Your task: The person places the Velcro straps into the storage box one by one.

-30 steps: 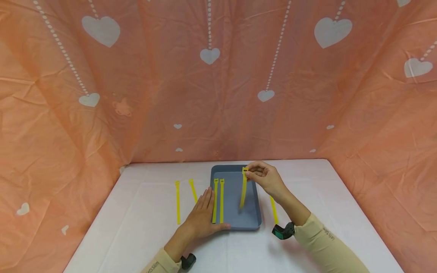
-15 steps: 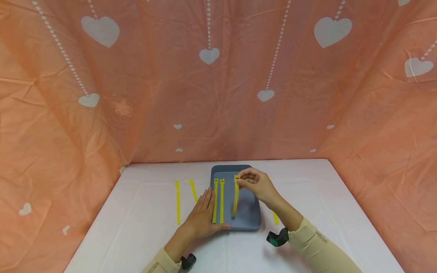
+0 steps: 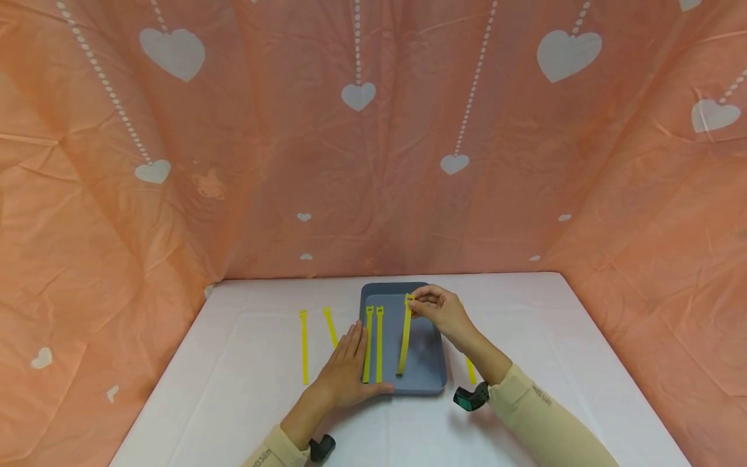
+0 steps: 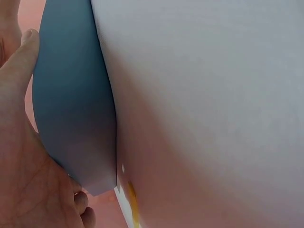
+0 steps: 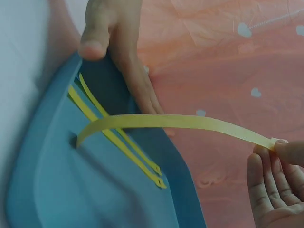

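Observation:
My right hand (image 3: 446, 314) pinches the slotted head of a yellow cable tie (image 3: 404, 337) over the tray. The tie slopes down, bowed in the right wrist view, and its free end meets the tray floor. Two more yellow ties, a left one (image 3: 367, 344) and a right one (image 3: 380, 344), lie side by side along the left of the blue-grey tray (image 3: 423, 370). With fingers straight, my left hand (image 3: 344, 373) rests against the tray's left side, its thumb (image 4: 29, 45) at the front rim. Part of the tray's left edge is hidden behind that hand.
Left of the tray on the white table (image 3: 233, 376) lie a straight yellow tie (image 3: 304, 347) and a slanted one (image 3: 330, 326), partly behind my left hand. Another tie (image 3: 471, 371) shows under my right forearm. A pink curtain (image 3: 408, 194) with hearts surrounds the table.
My right hand has moved left and a little lower with its cable tie, then slightly back up and right. The tie's free end has come down onto the tray floor. My left hand stays still.

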Demonstrator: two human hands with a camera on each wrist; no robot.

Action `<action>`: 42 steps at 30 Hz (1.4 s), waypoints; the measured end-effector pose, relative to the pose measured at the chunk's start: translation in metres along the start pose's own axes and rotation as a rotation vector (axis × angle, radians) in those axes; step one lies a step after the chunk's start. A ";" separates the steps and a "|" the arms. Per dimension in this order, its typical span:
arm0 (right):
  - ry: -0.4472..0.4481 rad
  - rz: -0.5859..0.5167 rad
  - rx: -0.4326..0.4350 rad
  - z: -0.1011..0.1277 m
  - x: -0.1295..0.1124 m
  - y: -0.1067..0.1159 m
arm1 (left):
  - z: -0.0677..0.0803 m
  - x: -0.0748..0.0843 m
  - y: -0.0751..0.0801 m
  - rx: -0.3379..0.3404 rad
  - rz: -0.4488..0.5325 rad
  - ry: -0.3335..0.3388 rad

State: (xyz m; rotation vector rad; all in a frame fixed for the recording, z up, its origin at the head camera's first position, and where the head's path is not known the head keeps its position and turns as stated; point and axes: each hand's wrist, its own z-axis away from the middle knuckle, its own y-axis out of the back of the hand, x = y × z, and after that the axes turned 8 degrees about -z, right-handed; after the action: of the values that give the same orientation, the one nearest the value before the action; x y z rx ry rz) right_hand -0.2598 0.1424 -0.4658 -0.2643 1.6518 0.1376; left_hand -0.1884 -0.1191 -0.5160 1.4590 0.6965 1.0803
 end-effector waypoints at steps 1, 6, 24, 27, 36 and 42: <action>0.004 0.005 0.008 -0.003 0.001 0.001 | 0.000 0.000 0.000 0.005 -0.001 -0.001; 0.006 0.002 0.045 -0.015 0.006 0.005 | -0.001 -0.001 -0.003 0.023 -0.008 -0.006; 0.008 0.087 0.086 -0.040 0.030 -0.002 | -0.001 0.000 -0.004 0.033 -0.007 -0.014; -0.006 0.125 0.088 -0.042 0.034 -0.005 | -0.001 0.000 -0.003 0.033 -0.005 -0.010; -0.028 0.163 0.107 -0.047 0.042 -0.016 | -0.002 -0.001 -0.003 0.011 -0.010 0.005; -0.053 0.174 0.116 -0.049 0.049 -0.020 | -0.002 -0.001 -0.002 0.007 -0.006 0.001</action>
State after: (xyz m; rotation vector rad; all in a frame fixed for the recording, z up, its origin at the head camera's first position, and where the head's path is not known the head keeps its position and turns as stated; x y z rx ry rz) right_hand -0.3060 0.1065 -0.5079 -0.0283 1.6230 0.1780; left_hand -0.1902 -0.1187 -0.5186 1.4613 0.7054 1.0754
